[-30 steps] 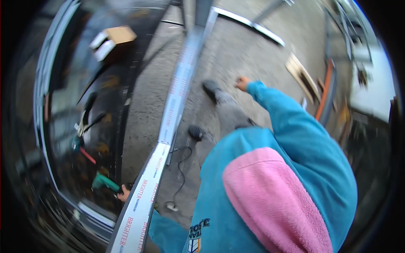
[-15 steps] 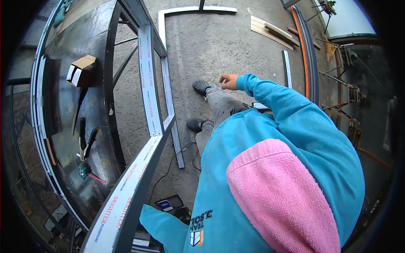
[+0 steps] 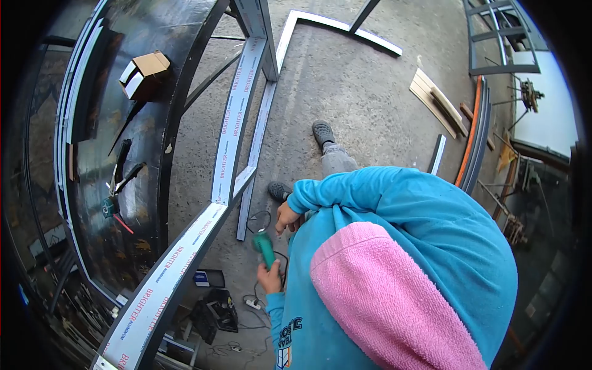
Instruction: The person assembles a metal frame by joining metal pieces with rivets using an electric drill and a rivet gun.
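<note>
My left hand (image 3: 269, 279) is wrapped round the handle of a green power tool (image 3: 264, 246), whose silver head points towards the frame. Just above the tool is my right hand (image 3: 287, 219), its fingers loosely bent and apart, with nothing visible in them. Left of both hands rises a large metal frame (image 3: 233, 129) covered in white film printed "BRIGHTER". A thin cable loops around the tool and runs down to the floor. The tool does not touch the frame.
A dark workbench (image 3: 161, 206) at left bears an open cardboard box (image 3: 145, 75), black-handled cutters (image 3: 123, 169) and a small green tool (image 3: 110, 208). An open black case (image 3: 216, 311) lies on the floor. Wooden strips (image 3: 435, 102) and long orange and grey bars (image 3: 473, 132) lie at right.
My right hand has come down and left, close to my body. My left hand, hidden before, now shows with the green tool. The view has shifted, and the tool case shows more fully.
</note>
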A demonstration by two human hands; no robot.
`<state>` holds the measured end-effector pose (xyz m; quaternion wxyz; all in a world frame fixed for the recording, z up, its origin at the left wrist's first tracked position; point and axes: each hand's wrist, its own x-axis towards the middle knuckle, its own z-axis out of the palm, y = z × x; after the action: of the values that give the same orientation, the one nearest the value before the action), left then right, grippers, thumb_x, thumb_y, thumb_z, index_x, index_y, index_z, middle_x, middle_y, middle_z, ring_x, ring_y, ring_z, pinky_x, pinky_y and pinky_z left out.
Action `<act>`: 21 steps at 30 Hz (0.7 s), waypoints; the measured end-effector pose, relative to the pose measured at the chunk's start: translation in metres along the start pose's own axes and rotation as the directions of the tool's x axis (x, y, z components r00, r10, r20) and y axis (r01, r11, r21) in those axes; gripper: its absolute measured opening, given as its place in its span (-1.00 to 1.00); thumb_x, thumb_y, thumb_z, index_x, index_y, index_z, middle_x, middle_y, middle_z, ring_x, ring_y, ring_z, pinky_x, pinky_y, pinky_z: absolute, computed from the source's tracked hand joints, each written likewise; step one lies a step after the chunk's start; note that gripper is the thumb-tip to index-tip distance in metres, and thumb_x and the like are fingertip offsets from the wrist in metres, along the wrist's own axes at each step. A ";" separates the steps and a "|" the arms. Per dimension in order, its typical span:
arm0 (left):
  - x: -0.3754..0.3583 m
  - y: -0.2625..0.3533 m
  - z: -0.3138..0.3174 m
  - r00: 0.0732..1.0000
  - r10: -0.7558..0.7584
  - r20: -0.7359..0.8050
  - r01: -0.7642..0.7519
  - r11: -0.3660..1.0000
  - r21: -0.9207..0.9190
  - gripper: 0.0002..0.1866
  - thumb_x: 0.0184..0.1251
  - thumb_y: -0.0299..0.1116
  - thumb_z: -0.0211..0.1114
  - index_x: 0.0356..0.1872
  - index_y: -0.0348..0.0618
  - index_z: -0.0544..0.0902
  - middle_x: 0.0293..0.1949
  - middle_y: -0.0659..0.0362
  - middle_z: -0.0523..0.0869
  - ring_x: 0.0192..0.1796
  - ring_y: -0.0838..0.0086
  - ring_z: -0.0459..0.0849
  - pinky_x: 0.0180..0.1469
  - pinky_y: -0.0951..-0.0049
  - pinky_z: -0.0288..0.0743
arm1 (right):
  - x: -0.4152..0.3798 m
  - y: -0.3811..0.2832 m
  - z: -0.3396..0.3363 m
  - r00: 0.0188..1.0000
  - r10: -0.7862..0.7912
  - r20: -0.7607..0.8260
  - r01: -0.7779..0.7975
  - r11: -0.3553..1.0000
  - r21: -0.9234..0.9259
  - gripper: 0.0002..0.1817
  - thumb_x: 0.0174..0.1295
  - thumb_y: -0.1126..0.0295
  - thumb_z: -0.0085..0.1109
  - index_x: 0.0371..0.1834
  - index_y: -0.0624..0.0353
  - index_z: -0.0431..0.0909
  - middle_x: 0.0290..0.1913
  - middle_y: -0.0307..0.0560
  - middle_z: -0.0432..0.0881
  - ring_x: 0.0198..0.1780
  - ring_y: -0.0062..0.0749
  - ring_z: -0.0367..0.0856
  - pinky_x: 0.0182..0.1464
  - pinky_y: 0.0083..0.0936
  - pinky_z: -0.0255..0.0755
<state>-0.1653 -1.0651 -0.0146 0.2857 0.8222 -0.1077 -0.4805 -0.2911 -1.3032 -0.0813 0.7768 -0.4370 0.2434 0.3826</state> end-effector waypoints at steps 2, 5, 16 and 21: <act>0.003 0.035 0.061 0.997 0.048 0.066 -0.047 0.999 -0.009 -0.70 0.04 -0.32 0.40 -0.39 -0.28 0.47 -0.62 0.18 0.54 -0.64 0.54 0.51 -0.61 0.49 0.36 | -0.019 0.017 -0.020 0.985 0.163 0.063 -0.167 0.985 0.049 -0.27 0.04 -0.07 0.22 0.20 0.19 0.39 0.10 0.23 0.50 0.07 -0.01 0.55 0.09 -0.20 0.45; 0.022 0.086 0.144 0.953 0.281 0.115 -0.296 0.944 0.144 -0.62 -0.01 -0.23 0.43 -0.42 -0.31 0.46 -0.54 0.06 0.59 -0.53 0.39 0.58 -0.50 0.34 0.43 | -0.053 0.061 -0.057 0.993 -0.060 -0.106 0.114 0.766 0.633 -0.13 -0.01 -0.11 0.27 0.29 0.21 0.23 0.18 0.25 0.41 0.20 0.08 0.40 0.22 -0.06 0.30; 0.088 0.263 0.286 0.641 0.678 0.360 -0.755 0.642 0.132 -0.44 -0.06 -0.04 0.44 -0.17 -0.27 0.48 -0.25 -0.13 0.60 -0.22 -0.01 0.62 -0.22 0.12 0.49 | -0.218 0.074 -0.173 0.530 -0.336 -0.778 0.836 0.054 0.546 -0.40 0.06 0.10 0.19 0.09 0.30 0.38 -0.17 0.06 0.58 -0.16 -0.21 0.58 -0.04 -0.26 0.50; 0.221 0.353 0.283 0.629 0.691 0.356 -0.777 0.570 0.266 -0.33 -0.11 0.06 0.46 -0.09 -0.26 0.49 -0.15 -0.05 0.58 -0.10 0.10 0.57 -0.09 0.22 0.46 | -0.257 0.061 -0.226 0.325 -0.240 -0.915 0.941 0.176 0.288 -0.40 0.05 0.17 0.20 0.11 0.32 0.37 -0.16 0.07 0.57 -0.17 -0.25 0.58 -0.09 -0.29 0.50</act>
<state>-0.2576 -1.5560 -0.0795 0.2744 0.6848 -0.5653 -0.3690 -0.5015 -1.5764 -0.0415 0.7995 -0.1820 0.4401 -0.3661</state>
